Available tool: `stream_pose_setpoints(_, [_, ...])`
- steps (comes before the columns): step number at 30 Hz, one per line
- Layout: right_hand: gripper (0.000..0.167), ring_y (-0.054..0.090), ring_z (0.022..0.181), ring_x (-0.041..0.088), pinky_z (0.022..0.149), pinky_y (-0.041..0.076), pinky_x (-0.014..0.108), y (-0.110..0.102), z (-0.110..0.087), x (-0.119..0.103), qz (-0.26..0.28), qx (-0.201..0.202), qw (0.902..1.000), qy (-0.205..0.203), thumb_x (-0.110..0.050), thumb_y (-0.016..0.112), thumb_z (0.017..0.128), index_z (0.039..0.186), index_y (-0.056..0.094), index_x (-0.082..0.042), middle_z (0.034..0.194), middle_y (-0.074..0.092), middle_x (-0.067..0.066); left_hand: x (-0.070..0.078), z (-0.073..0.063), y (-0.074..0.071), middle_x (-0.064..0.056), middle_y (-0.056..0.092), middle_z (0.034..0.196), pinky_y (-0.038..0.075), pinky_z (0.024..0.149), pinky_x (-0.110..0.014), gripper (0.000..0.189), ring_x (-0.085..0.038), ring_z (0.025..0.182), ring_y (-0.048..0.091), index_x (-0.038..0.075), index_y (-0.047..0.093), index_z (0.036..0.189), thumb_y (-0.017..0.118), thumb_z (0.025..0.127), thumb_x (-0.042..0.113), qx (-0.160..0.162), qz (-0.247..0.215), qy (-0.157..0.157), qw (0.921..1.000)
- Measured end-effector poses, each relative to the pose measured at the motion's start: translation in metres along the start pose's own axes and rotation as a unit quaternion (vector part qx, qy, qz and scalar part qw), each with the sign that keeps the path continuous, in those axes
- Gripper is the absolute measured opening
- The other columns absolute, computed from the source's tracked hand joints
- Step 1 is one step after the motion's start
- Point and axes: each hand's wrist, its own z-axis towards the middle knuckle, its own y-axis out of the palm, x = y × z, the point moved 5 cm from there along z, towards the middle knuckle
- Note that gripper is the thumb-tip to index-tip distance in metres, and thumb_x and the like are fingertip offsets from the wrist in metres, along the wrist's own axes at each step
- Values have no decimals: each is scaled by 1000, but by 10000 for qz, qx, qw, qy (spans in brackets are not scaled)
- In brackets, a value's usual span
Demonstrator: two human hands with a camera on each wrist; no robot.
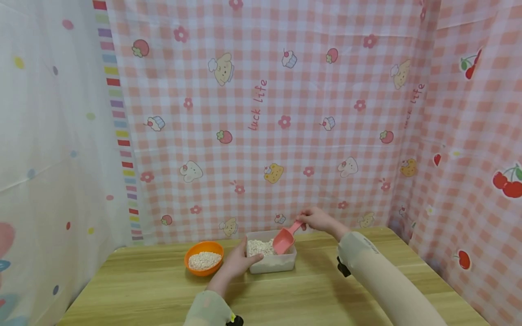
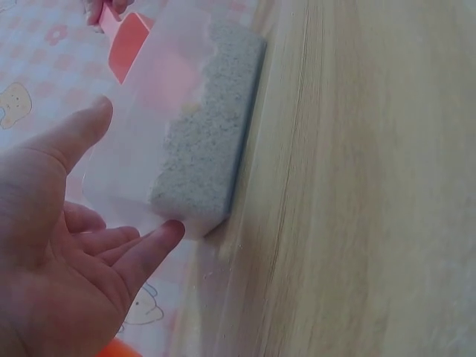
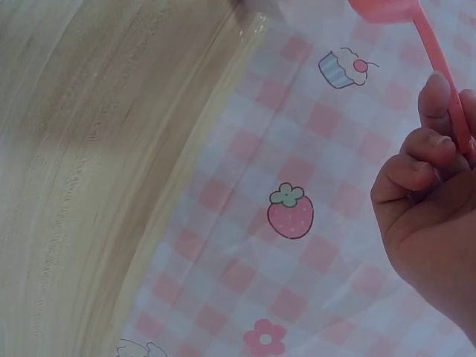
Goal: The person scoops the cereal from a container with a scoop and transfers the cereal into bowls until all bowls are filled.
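Pink scoop [image 1: 283, 241]: likely light, stiff; best held at handle [image 1: 295, 227]; right hand [image 1: 320, 220], fingers pinching there. Frosted tub [image 1: 275, 265]: probably slick; left hand [image 1: 234, 262], fingers clasping corner.

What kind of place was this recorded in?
Likely a small makeshift filming booth: patterned fabric hangs behind and on both sides of a wood-grain table, and a black device sits at the right wrist.

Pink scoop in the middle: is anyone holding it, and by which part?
Yes, the pink scoop is held by its handle, in the person's right hand.
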Motion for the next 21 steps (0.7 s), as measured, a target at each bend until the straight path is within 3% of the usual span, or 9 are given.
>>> stream_pose_setpoints(7, [28,40,54,10,52,34,22,8,2,-3,-215,-266,9994,-5,-19,51,101,84,67,-3,68,61,5,1,0,1,-28,29,151,31,108,-56,92,-43,134,36,-5,17,152,66,91,43,46,123,-13,9999])
stream_pose_setpoints(12, [27,38,52,8,50,33,20,14,1,1,-83,-369,9992,-104,-14,50,101,85,67,-1,66,61,5,3,-1,0,-30,31,149,31,108,-56,91,-43,133,37,-6,17,151,67,91,41,55,107,7,9999])
stream_pose_setpoints(21, [26,33,47,7,46,28,20,28,-4,22,819,-237,9963,141,-16,50,102,91,67,0,70,61,12,3,-3,1,-30,28,150,30,108,-57,91,-44,135,34,-7,16,151,67,91,40,28,-25,-16,10000])
